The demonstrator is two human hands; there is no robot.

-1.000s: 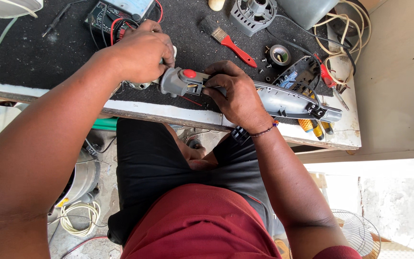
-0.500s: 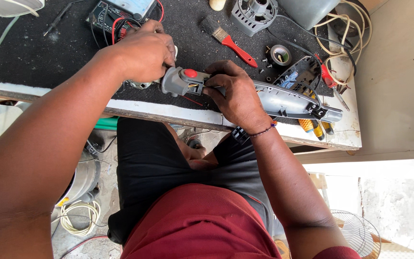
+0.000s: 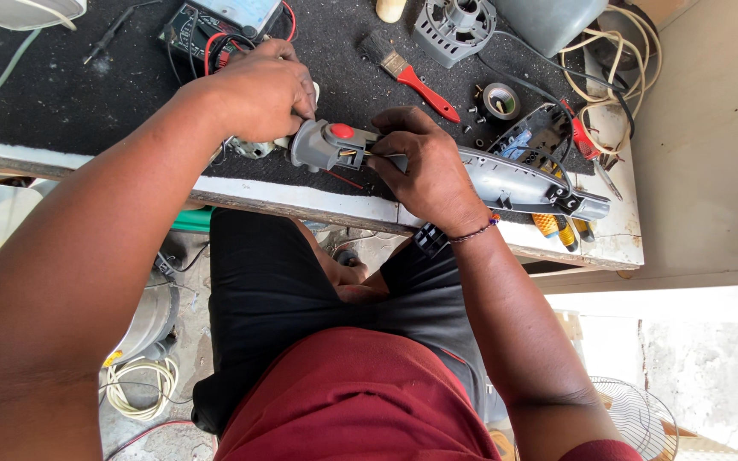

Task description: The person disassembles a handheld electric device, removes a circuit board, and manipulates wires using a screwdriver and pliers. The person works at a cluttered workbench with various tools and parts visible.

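Between our hands sits grey tool body (image 3: 335,145) w/ red button; left hand (image 3: 262,90) clenched on its metal end, right hand (image 3: 424,166) grasping its handle.

The housing (image 3: 335,145) lies on the workbench (image 3: 87,94) between both hands, brush (image 3: 412,72) behind it.

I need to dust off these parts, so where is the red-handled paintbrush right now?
In the head view, the red-handled paintbrush lies on the dark bench mat beyond the right hand, between the grey motor housing and the tape roll.
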